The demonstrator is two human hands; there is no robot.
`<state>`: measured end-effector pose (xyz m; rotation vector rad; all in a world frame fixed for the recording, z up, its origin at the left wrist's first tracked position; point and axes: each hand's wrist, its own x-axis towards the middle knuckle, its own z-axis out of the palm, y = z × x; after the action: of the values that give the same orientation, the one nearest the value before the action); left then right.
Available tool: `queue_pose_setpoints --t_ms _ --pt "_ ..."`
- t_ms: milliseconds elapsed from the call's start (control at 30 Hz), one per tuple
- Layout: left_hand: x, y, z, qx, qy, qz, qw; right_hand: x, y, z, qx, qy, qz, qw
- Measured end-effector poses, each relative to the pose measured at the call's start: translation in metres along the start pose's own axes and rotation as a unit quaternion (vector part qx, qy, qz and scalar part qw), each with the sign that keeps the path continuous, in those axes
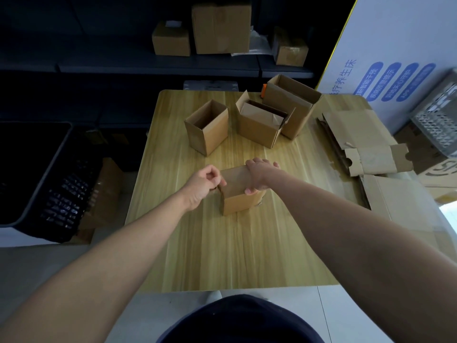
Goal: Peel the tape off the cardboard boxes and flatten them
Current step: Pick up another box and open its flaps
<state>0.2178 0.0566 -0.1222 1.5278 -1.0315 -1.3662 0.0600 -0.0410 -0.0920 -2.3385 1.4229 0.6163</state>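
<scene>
A small closed cardboard box stands on the wooden table near its middle. My right hand lies over the box's top and far edge, holding it down with the thumb on the near face. My left hand pinches at the box's upper left corner, where a strip of clear tape seems to lift; the tape itself is hard to make out. Three open boxes stand farther back: a left one, a middle one and a taller one.
Flattened cardboard is piled at the table's right edge. A dark bin sits on the floor to the left. Dark shelves behind the table carry closed boxes. A grey perforated basket stands at far right.
</scene>
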Motion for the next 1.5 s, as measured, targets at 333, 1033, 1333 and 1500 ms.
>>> queue_pose_setpoints --t_ms 333,1033,1333,1500 --pt "0.003 0.017 0.009 -0.259 0.084 -0.027 0.962 -0.006 -0.002 -0.001 0.006 0.023 -0.089 0.996" --pt "0.044 0.021 -0.015 -0.158 0.423 -0.119 0.884 -0.016 0.025 0.033 0.362 0.116 -0.029 0.924" --pt "0.028 0.017 0.04 0.504 0.165 -0.007 0.848 -0.014 0.025 0.045 0.139 0.079 -0.019 0.987" --pt "0.025 0.02 0.047 0.548 0.13 0.009 0.826 -0.012 0.015 0.044 0.079 0.093 -0.01 0.993"
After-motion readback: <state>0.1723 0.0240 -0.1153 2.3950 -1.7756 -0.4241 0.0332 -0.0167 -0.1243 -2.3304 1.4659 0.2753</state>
